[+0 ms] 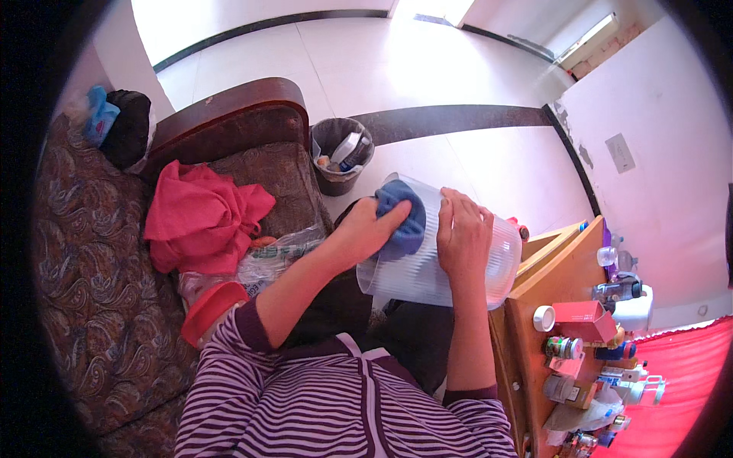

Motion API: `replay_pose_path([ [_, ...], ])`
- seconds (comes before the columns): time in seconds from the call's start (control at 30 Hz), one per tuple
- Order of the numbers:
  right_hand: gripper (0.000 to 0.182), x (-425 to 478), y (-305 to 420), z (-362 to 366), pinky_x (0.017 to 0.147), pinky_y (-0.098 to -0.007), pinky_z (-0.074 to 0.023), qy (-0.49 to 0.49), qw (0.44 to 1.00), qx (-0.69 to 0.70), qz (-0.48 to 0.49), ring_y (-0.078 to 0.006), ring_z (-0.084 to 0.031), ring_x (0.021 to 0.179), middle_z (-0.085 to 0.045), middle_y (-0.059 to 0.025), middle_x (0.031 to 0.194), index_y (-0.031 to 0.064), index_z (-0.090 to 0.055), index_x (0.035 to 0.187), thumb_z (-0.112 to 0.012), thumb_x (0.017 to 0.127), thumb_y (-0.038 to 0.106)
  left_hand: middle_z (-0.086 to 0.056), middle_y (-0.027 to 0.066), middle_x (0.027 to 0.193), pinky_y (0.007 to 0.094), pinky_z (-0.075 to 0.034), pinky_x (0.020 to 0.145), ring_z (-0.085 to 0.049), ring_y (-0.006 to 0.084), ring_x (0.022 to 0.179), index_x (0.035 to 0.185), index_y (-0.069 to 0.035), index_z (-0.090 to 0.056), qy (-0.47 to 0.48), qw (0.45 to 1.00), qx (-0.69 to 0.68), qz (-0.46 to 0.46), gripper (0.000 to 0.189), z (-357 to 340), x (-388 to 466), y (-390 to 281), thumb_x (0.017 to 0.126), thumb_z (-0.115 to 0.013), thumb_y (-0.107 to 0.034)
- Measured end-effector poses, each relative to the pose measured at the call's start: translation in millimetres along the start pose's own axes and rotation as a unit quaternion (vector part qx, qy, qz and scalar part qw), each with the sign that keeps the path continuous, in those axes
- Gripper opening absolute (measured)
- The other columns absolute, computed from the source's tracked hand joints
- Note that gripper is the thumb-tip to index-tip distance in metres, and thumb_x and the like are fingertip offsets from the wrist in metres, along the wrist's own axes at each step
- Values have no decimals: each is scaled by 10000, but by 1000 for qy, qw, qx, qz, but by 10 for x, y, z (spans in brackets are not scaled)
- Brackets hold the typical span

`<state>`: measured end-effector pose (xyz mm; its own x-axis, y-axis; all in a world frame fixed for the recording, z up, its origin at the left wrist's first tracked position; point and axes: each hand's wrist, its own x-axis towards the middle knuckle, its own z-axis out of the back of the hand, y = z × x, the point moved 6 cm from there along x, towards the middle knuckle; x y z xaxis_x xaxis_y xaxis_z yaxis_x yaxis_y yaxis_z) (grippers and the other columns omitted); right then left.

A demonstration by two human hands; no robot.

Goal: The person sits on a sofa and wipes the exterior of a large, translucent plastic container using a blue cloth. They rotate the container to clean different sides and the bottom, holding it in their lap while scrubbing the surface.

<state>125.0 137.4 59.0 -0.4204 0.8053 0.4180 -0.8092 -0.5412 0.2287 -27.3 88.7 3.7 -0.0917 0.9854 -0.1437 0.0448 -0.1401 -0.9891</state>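
Observation:
A translucent ribbed plastic container lies on its side above my lap, its open mouth towards the left. My left hand grips a bunched blue cloth against the container near its mouth. The thumb presses on top of the cloth, and the other fingers are mostly hidden. Over the container's upper side lies my right hand, fingers stretched towards the far edge and holding it. Whether the cloth reaches inside the rim, I cannot tell.
To the left, a patterned sofa bears a red cloth, a clear plastic bag and a red plastic item. A lined trash bin stands ahead. At right, a wooden cabinet carries several bottles, jars and a red box.

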Motion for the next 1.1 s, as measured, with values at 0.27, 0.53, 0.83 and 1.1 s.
replay_pose_path([
  [0.27,320,74,-23,-25,987,-382,-359,-9,1000,14,7,-211,-602,1122,-673,-107,1146,59,-657,1121,-430,992,245,-684,42,822,275,-507,712,-613,87,752,951,34,-657,68,998,-6,10,317,-106,-677,382,951,-607,-279],
  [0.53,345,157,-110,-39,970,-395,-370,6,999,31,-18,-243,-613,1081,-677,-113,1131,54,-669,1100,-410,995,256,-636,132,1061,416,-434,928,-573,335,1061,992,-56,-670,15,963,144,-228,250,-51,-771,423,825,-741,-227],
  [0.83,409,307,-250,-125,927,-426,-397,34,997,39,-61,-300,-639,990,-681,-171,1068,29,-678,1070,-373,1002,295,-628,122,1123,394,-430,973,-542,312,1150,1052,-65,-665,-11,958,143,-247,354,176,-521,974,722,-787,-102],
  [1.1,459,352,-292,-139,926,-447,-409,64,992,54,-93,-346,-638,984,-671,-201,1073,16,-673,1090,-356,1002,336,-648,47,1083,306,-506,866,-632,137,939,1193,-20,-576,-156,960,-225,-48,359,788,-858,637,955,-617,-285],
])
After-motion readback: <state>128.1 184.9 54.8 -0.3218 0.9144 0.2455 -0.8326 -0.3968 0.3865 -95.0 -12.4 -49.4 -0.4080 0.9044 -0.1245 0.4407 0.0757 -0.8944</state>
